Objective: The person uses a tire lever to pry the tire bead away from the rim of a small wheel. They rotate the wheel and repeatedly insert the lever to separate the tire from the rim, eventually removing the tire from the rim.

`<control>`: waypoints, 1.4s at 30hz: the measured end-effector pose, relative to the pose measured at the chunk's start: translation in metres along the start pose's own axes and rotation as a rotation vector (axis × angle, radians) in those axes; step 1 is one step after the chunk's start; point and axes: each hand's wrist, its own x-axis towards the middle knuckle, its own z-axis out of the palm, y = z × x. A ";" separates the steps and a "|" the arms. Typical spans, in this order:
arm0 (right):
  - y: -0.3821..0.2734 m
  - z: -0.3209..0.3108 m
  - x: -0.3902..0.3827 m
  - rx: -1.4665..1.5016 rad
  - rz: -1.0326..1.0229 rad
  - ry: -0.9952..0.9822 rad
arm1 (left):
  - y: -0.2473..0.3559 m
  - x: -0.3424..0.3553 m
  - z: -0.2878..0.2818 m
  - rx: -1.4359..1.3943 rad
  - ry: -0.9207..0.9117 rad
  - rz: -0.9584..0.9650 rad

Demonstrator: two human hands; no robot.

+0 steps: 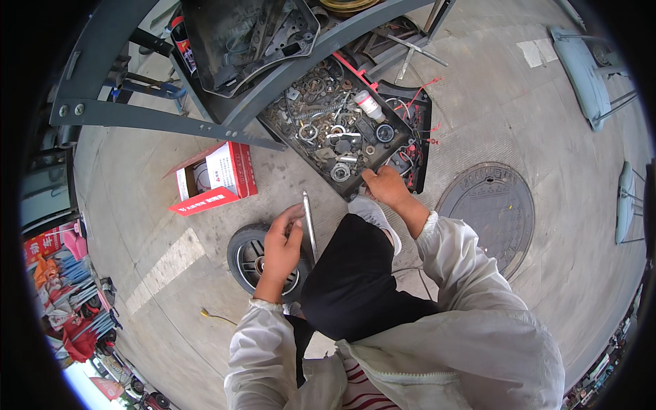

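My right hand (pixel 388 186) is closed on the near corner of a black tray (pixel 321 176) full of loose metal parts. Inside the tray are nuts, rings, springs, a white bottle (pixel 369 106) with a reddish label, and a round black part (pixel 385 132). My left hand (pixel 282 242) hovers over a small black-tyred wheel (pixel 239 263), its fingers loosely bent and the thumb apart. Just right of those fingers stands a shiny metal bar (pixel 309 222); I see no grip on it. The wheel is partly hidden by my hand and leg.
A dark metal frame (pixel 157 124) crosses above the tray, with another parts-filled black bin (pixel 253 48) on it. An opened red box (pixel 217 179) sits left. A black casing (pixel 424 137) with wires, a T-handle tool (pixel 410 53) and a manhole cover (pixel 488 212) lie right.
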 end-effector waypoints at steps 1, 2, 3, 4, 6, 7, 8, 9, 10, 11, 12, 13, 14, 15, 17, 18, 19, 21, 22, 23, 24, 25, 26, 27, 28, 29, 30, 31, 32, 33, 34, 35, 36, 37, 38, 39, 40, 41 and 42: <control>-0.005 0.001 -0.002 -0.031 -0.010 0.003 | 0.006 0.026 0.012 0.083 0.003 0.035; -0.010 0.001 -0.004 -0.067 -0.020 0.010 | 0.013 0.055 0.022 0.187 -0.002 0.160; -0.012 0.003 -0.004 -0.126 -0.021 0.027 | 0.020 0.081 0.031 0.293 -0.016 0.288; -0.013 0.003 -0.003 -0.185 -0.022 0.051 | 0.030 0.100 0.041 0.469 0.028 0.269; -0.036 -0.006 -0.012 -0.036 0.113 0.087 | 0.046 0.129 0.055 0.823 0.117 0.219; -0.042 -0.008 -0.016 -0.045 0.115 0.111 | 0.045 0.141 0.059 0.885 0.111 0.281; -0.049 -0.010 -0.019 -0.053 0.117 0.133 | 0.041 0.151 0.062 0.948 0.104 0.343; -0.057 -0.014 -0.022 -0.079 0.092 0.153 | 0.039 0.162 0.066 1.003 0.092 0.402; -0.060 -0.015 -0.023 -0.070 0.072 0.175 | 0.041 0.172 0.073 1.014 0.075 0.394; -0.061 -0.016 -0.024 -0.062 0.051 0.195 | 0.043 0.181 0.079 1.025 0.059 0.385; -0.064 -0.016 -0.024 -0.054 0.031 0.212 | 0.047 0.189 0.085 1.037 0.042 0.371; -0.067 -0.017 -0.025 -0.046 -0.005 0.229 | 0.052 0.196 0.089 0.989 0.041 0.249; -0.070 -0.018 -0.025 -0.060 0.002 0.213 | 0.053 0.202 0.092 0.992 0.053 0.218; -0.073 -0.021 -0.025 -0.074 0.009 0.203 | 0.056 0.208 0.095 0.993 0.065 0.194; -0.074 -0.023 -0.023 -0.099 0.016 0.187 | 0.060 0.217 0.100 1.024 0.058 0.104; -0.074 -0.025 -0.021 -0.106 0.016 0.185 | 0.065 0.219 0.100 1.034 0.059 0.097; -0.074 -0.026 -0.020 -0.112 0.016 0.181 | 0.070 0.219 0.099 1.044 0.060 0.090; -0.074 -0.026 -0.021 -0.116 0.037 0.173 | 0.078 0.216 0.093 1.080 0.040 0.082; -0.074 -0.025 -0.021 -0.117 0.048 0.169 | 0.083 0.218 0.091 1.102 -0.010 0.054; -0.074 -0.025 -0.021 -0.112 0.047 0.176 | 0.088 0.222 0.090 1.124 -0.062 0.025; -0.073 -0.024 -0.021 -0.113 0.043 0.177 | 0.090 0.224 0.090 1.142 -0.110 -0.010; -0.073 -0.024 -0.022 -0.114 0.040 0.179 | 0.090 0.227 0.091 1.191 -0.103 0.004; -0.073 -0.024 -0.022 -0.115 0.042 0.173 | 0.090 0.228 0.093 1.235 -0.142 -0.032; -0.073 -0.024 -0.022 -0.114 0.046 0.168 | 0.096 0.229 0.095 1.280 -0.183 -0.068; -0.073 -0.024 -0.021 -0.113 0.049 0.163 | 0.099 0.230 0.097 1.324 -0.223 -0.103; -0.073 -0.024 -0.021 -0.111 0.055 0.158 | 0.097 0.233 0.097 1.346 -0.236 -0.145; -0.074 -0.024 -0.020 -0.105 0.058 0.155 | 0.095 0.237 0.095 1.373 -0.247 -0.184; -0.075 -0.023 -0.020 -0.099 0.062 0.152 | 0.093 0.239 0.093 1.399 -0.257 -0.223; -0.075 -0.022 -0.020 -0.101 0.059 0.162 | 0.090 0.239 0.091 1.358 -0.241 -0.218; -0.074 -0.020 -0.019 -0.102 0.058 0.175 | 0.089 0.239 0.088 1.318 -0.227 -0.210; -0.074 -0.019 -0.018 -0.104 0.057 0.187 | 0.089 0.239 0.085 1.278 -0.213 -0.201; -0.075 -0.019 -0.018 -0.104 0.061 0.191 | 0.088 0.240 0.082 1.224 -0.207 -0.244; -0.077 -0.019 -0.019 -0.108 0.061 0.188 | 0.084 0.241 0.078 1.166 -0.196 -0.293; -0.078 -0.019 -0.019 -0.112 0.061 0.185 | 0.081 0.241 0.075 1.108 -0.186 -0.342; -0.079 -0.019 -0.019 -0.112 0.060 0.183 | 0.077 0.241 0.072 1.078 -0.181 -0.348; -0.078 -0.019 -0.019 -0.115 0.063 0.185 | 0.074 0.241 0.072 1.047 -0.180 -0.351; -0.078 -0.018 -0.019 -0.118 0.066 0.186 | 0.071 0.240 0.072 1.015 -0.179 -0.354; -0.078 -0.018 -0.018 -0.113 0.059 0.194 | 0.066 0.238 0.071 0.984 -0.142 -0.234; -0.080 -0.019 -0.019 -0.109 0.053 0.200 | 0.062 0.233 0.070 0.949 -0.106 -0.117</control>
